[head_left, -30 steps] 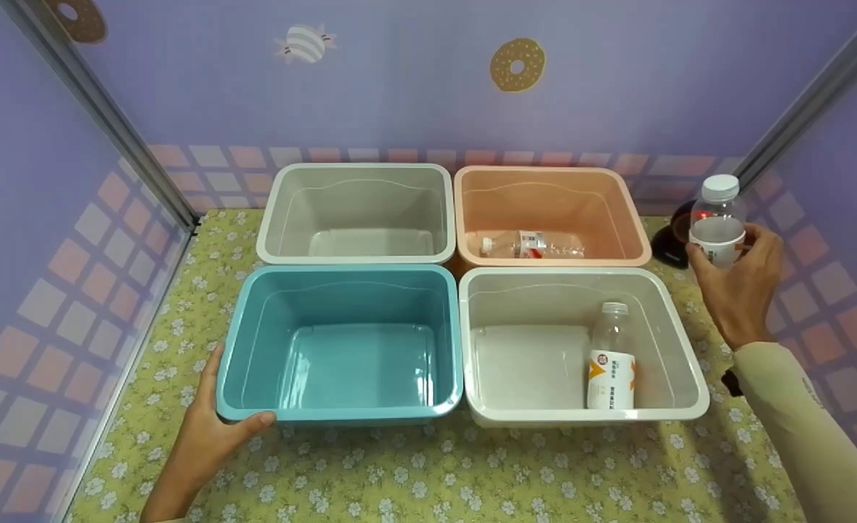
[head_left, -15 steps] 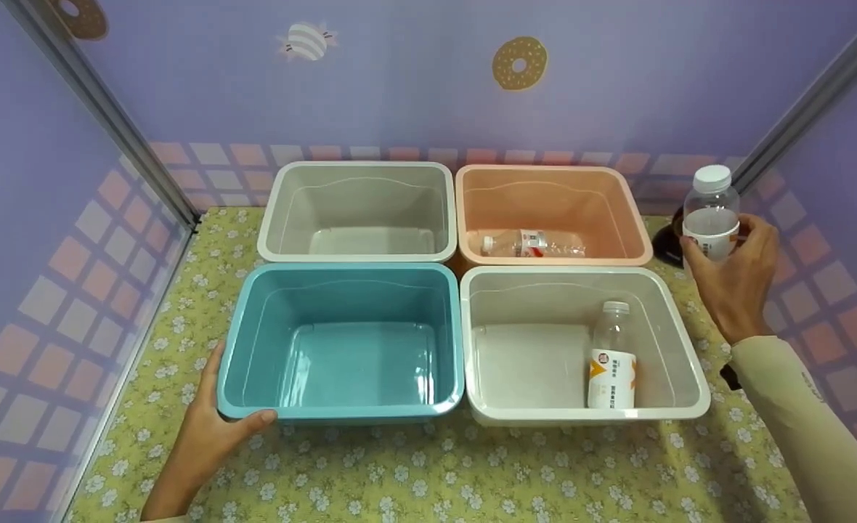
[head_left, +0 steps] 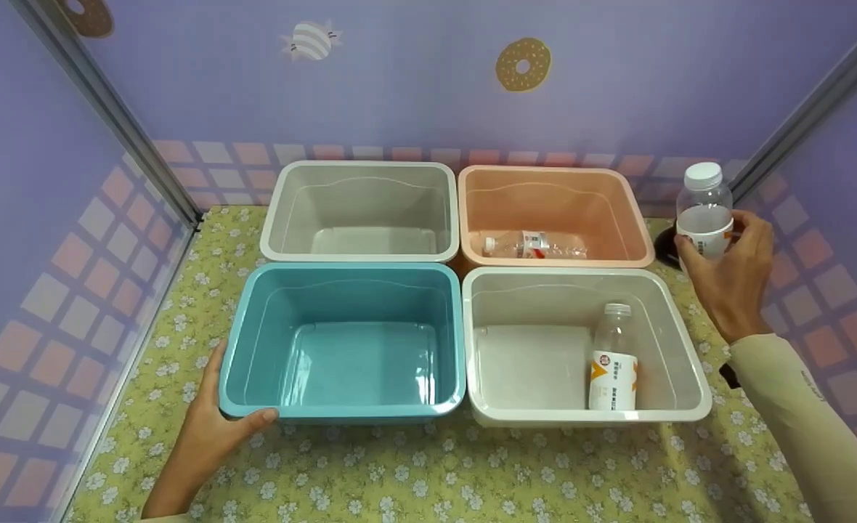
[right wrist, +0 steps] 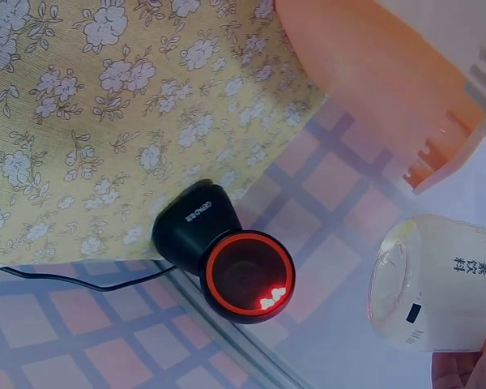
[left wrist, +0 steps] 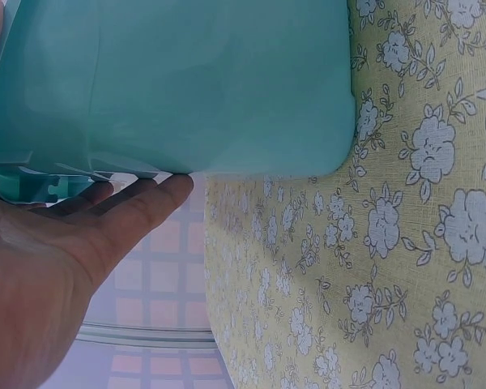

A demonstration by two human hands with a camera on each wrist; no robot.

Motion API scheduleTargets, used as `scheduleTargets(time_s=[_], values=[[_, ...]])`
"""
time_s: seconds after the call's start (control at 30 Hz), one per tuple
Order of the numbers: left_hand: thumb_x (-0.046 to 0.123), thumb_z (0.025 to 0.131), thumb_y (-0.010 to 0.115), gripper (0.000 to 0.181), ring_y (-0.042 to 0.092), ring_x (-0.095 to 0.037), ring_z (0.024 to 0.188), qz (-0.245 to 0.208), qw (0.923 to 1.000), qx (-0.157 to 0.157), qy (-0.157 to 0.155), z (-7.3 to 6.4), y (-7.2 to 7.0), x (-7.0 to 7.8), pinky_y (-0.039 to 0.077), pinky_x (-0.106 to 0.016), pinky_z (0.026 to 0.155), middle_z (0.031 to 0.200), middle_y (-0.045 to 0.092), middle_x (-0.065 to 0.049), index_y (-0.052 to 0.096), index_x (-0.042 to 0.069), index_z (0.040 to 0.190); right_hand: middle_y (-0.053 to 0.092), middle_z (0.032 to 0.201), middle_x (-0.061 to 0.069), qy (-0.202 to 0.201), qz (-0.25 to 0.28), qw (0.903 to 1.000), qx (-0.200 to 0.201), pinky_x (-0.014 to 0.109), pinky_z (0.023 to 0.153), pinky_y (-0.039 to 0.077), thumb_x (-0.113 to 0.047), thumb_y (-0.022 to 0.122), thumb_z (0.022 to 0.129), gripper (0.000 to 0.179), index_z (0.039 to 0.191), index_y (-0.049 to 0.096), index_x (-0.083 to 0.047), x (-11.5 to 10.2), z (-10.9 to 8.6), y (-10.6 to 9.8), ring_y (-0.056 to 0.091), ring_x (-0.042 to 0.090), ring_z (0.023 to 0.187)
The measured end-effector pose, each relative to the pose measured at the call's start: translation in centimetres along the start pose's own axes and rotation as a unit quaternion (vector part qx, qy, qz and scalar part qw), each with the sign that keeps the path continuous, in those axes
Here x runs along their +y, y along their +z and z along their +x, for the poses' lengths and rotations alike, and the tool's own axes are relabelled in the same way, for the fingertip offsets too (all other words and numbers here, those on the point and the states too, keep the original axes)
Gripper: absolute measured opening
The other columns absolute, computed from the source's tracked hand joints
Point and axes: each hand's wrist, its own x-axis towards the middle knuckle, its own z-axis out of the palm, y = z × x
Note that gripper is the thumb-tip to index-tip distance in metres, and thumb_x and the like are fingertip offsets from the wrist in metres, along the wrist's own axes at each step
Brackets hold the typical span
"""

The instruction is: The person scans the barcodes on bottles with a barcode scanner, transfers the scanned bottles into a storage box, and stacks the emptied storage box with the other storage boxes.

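My left hand [head_left: 207, 436] rests against the front left corner of a blue plastic bin [head_left: 359, 363]. Its thumb lies on the front rim, and its fairly straight fingers [left wrist: 138, 207] press along the side wall under the rim. My right hand [head_left: 737, 283] grips a clear plastic bottle [head_left: 704, 218] with a white cap and a white and orange label, held up right of the bins. Close by the bottle stands a black barcode scanner [right wrist: 196, 223] on the table, its round orange-ringed window lit red; the bottle partly hides it in the head view.
A white bin [head_left: 588, 416] at front right holds an upright labelled bottle [head_left: 614, 378]. Behind it, an orange bin [head_left: 552, 189] contains a clear bottle [head_left: 534, 245] lying down. A grey bin [head_left: 359, 200] sits at back left. Purple walls [head_left: 399, 87] enclose the flowered tablecloth [head_left: 399, 472].
My right hand has moved slightly left and up with the bottle, which covers more of the scanner in the head view. The left hand has stayed on the blue bin's corner.
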Motion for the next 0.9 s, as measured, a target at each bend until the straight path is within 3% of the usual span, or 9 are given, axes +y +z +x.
scheduleTargets(time_s=[0.47, 0.77, 0.9], values=[[0.009, 0.094, 0.088, 0.126, 0.053, -0.056, 0.140, 0.001, 1.0000, -0.001, 0.001, 0.0, 0.0, 0.1, 0.061, -0.028, 0.090, 0.173, 0.027, -0.032, -0.002, 0.034, 0.179, 0.057, 0.127, 0.033, -0.023, 0.004, 0.9997, -0.007, 0.030, 0.089, 0.040, -0.018, 0.090, 0.091, 0.069, 0.142, 0.056, 0.012, -0.8, -0.1, 0.3, 0.054, 0.029, 0.109], [0.008, 0.094, 0.088, 0.126, 0.053, -0.056, 0.141, -0.007, 1.0000, -0.002, 0.006, 0.0, 0.1, 0.0, 0.062, -0.030, 0.091, 0.174, 0.027, -0.030, -0.001, 0.036, 0.179, 0.056, 0.129, 0.035, -0.036, 0.008, 0.9992, -0.013, 0.039, 0.090, 0.044, -0.019, 0.090, 0.092, 0.070, 0.143, 0.055, 0.012, -1.1, -0.1, 0.6, 0.056, 0.039, 0.111], [0.010, 0.095, 0.088, 0.126, 0.051, -0.055, 0.143, 0.007, 1.0000, -0.001, 0.005, 0.0, 0.0, 0.1, 0.059, -0.025, 0.092, 0.174, 0.026, -0.030, -0.002, 0.034, 0.179, 0.056, 0.128, 0.035, -0.042, 0.011, 0.9990, -0.014, 0.038, 0.091, 0.043, -0.018, 0.091, 0.091, 0.069, 0.142, 0.055, 0.012, -1.5, 0.0, 0.7, 0.056, 0.040, 0.111]])
